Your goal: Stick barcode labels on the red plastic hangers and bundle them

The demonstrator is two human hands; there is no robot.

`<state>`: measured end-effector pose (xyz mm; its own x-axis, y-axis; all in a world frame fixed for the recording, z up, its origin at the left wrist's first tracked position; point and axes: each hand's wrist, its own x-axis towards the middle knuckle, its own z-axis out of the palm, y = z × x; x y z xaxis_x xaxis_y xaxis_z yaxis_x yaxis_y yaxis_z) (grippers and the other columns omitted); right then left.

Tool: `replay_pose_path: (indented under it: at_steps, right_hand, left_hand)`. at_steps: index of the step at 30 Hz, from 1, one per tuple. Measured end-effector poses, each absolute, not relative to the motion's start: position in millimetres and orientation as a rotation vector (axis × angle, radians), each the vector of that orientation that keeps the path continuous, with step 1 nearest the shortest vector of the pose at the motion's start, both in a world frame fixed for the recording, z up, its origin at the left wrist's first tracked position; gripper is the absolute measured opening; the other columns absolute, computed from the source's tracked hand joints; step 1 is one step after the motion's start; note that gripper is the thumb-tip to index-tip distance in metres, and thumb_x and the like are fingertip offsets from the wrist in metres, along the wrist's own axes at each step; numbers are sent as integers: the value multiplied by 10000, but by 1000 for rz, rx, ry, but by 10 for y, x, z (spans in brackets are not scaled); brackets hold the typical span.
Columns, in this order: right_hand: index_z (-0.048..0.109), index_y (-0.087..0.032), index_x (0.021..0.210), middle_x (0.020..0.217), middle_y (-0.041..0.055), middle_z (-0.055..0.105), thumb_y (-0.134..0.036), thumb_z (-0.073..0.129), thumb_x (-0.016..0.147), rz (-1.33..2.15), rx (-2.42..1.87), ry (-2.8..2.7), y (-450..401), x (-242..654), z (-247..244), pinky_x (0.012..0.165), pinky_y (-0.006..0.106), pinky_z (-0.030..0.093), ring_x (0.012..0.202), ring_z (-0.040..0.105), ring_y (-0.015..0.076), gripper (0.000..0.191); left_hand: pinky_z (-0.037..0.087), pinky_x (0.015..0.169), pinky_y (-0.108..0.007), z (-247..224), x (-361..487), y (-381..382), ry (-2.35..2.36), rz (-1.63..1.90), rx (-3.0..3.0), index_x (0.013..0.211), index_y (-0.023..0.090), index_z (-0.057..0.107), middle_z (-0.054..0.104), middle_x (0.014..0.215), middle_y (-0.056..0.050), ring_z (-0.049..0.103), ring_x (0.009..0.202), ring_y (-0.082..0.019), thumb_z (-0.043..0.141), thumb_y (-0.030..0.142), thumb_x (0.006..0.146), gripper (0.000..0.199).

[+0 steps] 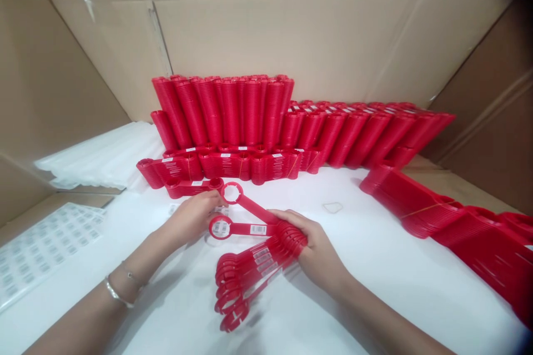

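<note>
My right hand [314,244] is closed round one end of a fanned bunch of flat red plastic ring-ended bars [254,266]. Several in the fan carry white barcode stickers. One bar with a barcode label [258,229] is spread away from the others, its ring pointing left. Above it, the uppermost red ring-ended bar [254,206] slants up and left out of the right hand. My left hand [204,208] pinches the rim of that bar's far ring; its fingertips are partly hidden.
Tall red stacks [241,113] of like pieces line the back, with banded bundles [225,163] before them. More bundles [437,211] lie at right. Barcode sticker sheets [45,249] and white plastic bags [104,155] are at left. A rubber band [332,207] lies on the white table. Cardboard walls [291,39] enclose it.
</note>
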<state>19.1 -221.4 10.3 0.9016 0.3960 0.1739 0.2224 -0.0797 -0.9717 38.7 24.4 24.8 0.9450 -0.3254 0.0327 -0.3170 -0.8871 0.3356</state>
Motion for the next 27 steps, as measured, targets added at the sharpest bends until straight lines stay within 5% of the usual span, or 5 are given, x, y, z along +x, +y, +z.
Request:
replay_pose_path:
  at_steps: [7, 20, 27]
  right_hand:
    - [631, -183, 1053, 1052, 53, 618, -62, 462, 714, 167, -1687, -414, -2205, 213, 67, 839, 327, 469, 951, 581, 193, 398]
    - [633, -134, 1063, 1019, 53, 651, -5, 374, 638, 321, -1615, -334, -2207, 281, -12, 806, 315, 483, 906, 601, 188, 514]
    - [628, -150, 1064, 1062, 44, 634, 5, 364, 621, 209, -1706, -316, -2210, 254, 43, 841, 319, 468, 959, 582, 187, 539]
  left_hand:
    - [429, 726, -257, 183, 369, 221, -584, 76, 2888, 978, 215, 620, 567, 1105, -55, 536, 988, -197, 428, 216, 817, 250]
    - [371, 635, -213, 147, 367, 152, -632, 92, 2764, 798, 182, 606, 571, 919, -35, 533, 777, -132, 429, 158, 792, 178]
    - [415, 570, -188, 469, 414, 283, -172, 49, 2123, 775, 143, 600, 606, 773, -50, 550, 681, -126, 622, 390, 719, 255]
